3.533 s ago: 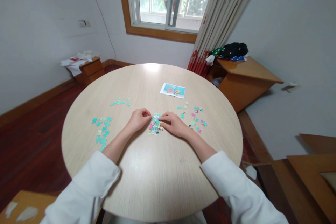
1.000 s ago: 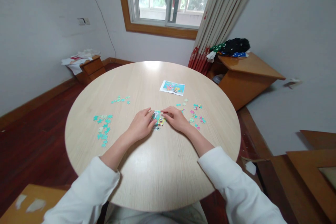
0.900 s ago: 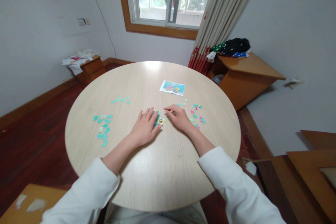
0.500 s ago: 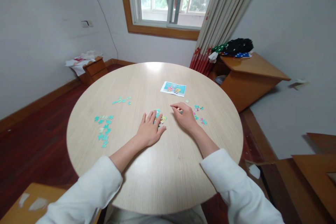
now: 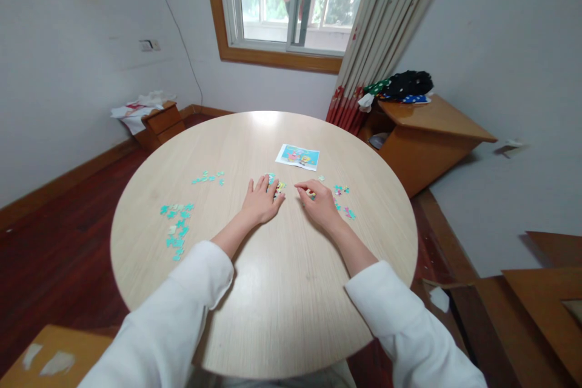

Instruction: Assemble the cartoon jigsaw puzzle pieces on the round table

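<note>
My left hand (image 5: 262, 201) lies palm down with its fingers spread, over a small cluster of colourful jigsaw pieces (image 5: 281, 186). Most of that cluster is hidden under the fingers. To its right, my right hand (image 5: 318, 199) hovers at or near the tabletop with thumb and forefinger pinched together. A speck of yellow shows within its curled fingers; whether it is held or lies on the table I cannot tell. Right beside that hand are loose pink and teal jigsaw pieces (image 5: 349, 213). Beyond both hands lies a printed picture card (image 5: 298, 157) with cartoon figures on blue.
On the round wooden table (image 5: 273, 291), several teal pieces (image 5: 180, 224) form a group at left, with a smaller group (image 5: 208, 177) behind it. One pale piece (image 5: 322, 177) sits near the card. A wooden cabinet (image 5: 431, 139) bearing clothes stands behind right.
My left hand has slid away from me across the table, and the piece cluster under it has shifted the same way. My right hand stays nearly in place, still pinched.
</note>
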`<state>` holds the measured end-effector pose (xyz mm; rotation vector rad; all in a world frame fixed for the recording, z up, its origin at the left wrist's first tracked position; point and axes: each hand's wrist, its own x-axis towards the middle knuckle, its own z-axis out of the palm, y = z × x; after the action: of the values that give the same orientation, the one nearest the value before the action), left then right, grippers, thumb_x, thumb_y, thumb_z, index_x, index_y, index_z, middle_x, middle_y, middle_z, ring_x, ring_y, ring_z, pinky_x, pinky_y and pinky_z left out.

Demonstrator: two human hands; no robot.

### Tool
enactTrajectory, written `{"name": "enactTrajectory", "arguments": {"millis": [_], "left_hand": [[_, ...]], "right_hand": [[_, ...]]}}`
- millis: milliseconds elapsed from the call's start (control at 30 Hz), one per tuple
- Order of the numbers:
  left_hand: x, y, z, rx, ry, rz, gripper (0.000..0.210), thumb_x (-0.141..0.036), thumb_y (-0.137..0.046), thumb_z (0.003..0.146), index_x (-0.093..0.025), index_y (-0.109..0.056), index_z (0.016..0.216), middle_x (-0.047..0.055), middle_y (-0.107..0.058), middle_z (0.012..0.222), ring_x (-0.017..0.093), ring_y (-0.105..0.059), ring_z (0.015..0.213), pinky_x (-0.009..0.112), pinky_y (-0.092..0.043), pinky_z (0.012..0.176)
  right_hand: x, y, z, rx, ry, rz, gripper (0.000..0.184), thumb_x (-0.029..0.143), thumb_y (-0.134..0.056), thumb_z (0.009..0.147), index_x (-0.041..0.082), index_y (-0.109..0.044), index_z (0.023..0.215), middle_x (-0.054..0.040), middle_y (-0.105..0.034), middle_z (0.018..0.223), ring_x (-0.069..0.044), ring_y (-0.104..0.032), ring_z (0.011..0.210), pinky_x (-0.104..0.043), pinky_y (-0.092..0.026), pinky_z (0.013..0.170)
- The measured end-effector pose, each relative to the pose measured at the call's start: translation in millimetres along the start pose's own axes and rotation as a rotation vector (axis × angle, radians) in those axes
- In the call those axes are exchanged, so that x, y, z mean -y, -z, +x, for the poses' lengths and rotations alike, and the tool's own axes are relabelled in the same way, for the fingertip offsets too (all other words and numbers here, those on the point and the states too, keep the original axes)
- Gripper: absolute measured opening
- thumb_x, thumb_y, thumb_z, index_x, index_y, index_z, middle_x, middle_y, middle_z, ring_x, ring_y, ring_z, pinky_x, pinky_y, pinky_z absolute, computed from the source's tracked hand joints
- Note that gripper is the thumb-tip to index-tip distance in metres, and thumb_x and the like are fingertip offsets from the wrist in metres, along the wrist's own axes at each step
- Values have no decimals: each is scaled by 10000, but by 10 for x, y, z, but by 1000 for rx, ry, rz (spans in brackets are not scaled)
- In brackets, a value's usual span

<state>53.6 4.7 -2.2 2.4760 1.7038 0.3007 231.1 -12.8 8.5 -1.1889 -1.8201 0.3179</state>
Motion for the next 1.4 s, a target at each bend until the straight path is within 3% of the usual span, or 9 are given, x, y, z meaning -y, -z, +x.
{"name": "enactTrajectory", "arguments": {"millis": [133, 233, 467, 600, 733, 867, 1033, 1200, 1400], "left_hand": [[-20, 38, -52, -132, -53, -21, 552, -412, -275, 929, -96, -353, 1376, 206, -260, 1488, 303, -202, 1391, 563, -106, 1110], [-142, 60, -256, -205, -196, -69, 423, -292, -305, 924, -90, -482, 1251, 198, -370, 1434, 279, -287, 1359, 540, -138, 1122], [-555, 44, -890, 3, -532, -175, 401, -318, -310, 931, -118, -485, 1231, 174, -439, 1388, 250, -365, 1317, 477, -238, 1118], [-599, 76, -1000, 97, -525, -162, 439, -337, -305, 931, -123, -435, 1291, 181, -411, 1411, 257, -343, 1333, 484, -245, 1111], [-578, 87, -991, 110, -520, -154, 446, -327, -309, 928, -129, -413, 1314, 177, -396, 1425, 258, -335, 1339, 485, -235, 1114], [-570, 80, -978, 130, -521, -138, 456, -326, -332, 921, -122, -406, 1322, 182, -380, 1434, 275, -336, 1337, 485, -238, 1111], [-545, 74, -960, 125, -537, -152, 457, -329, -348, 916, -127, -410, 1322, 183, -396, 1422, 273, -333, 1338, 492, -238, 1111], [-524, 61, -941, 125, -542, -168, 458, -333, -361, 912, -131, -416, 1319, 185, -393, 1423, 274, -322, 1344, 501, -244, 1108], [-512, 54, -943, 127, -539, -174, 464, -334, -372, 910, -136, -410, 1328, 179, -388, 1429, 275, -339, 1335, 498, -239, 1112]], "right_hand": [[-23, 25, 12, -19, -12, -10, 196, 238, -489, 833, 177, -675, 849, -72, -690, 844, -177, -610, 794, -311, -471, 712], [-46, 55, 25, -49, -25, -7, 202, 241, -489, 829, 166, -675, 850, -73, -688, 818, -177, -611, 770, -309, -467, 685], [-105, 211, 46, -116, -78, -28, 224, 281, -483, 818, 177, -677, 856, -79, -693, 854, -189, -615, 788, -326, -477, 695], [-183, 368, -77, -100, -117, -99, 260, 286, -448, 833, 173, -675, 889, -95, -689, 907, -205, -620, 834, -349, -484, 725], [-248, 552, -341, -42, -129, -301, 342, 329, -421, 865, 176, -634, 1085, -126, -654, 1076, -239, -581, 1033, -424, -432, 907], [-185, 607, -604, 168, -200, -630, 542, 456, -453, 852, 221, -454, 1341, -139, -387, 1431, -319, -313, 1332, -547, -266, 1036], [-49, 434, -607, 356, -255, -759, 653, 565, -441, 838, 325, -289, 1427, -96, -152, 1540, -357, -86, 1404, -646, -142, 1041], [-63, 274, -405, 352, -236, -758, 651, 605, -424, 835, 358, -285, 1421, -85, -129, 1546, -378, -85, 1398, -687, -111, 1021], [-170, 201, -221, 371, -233, -726, 569, 591, -382, 864, 358, -373, 1383, -97, -235, 1517, -376, -189, 1377, -691, -105, 1017]]}}
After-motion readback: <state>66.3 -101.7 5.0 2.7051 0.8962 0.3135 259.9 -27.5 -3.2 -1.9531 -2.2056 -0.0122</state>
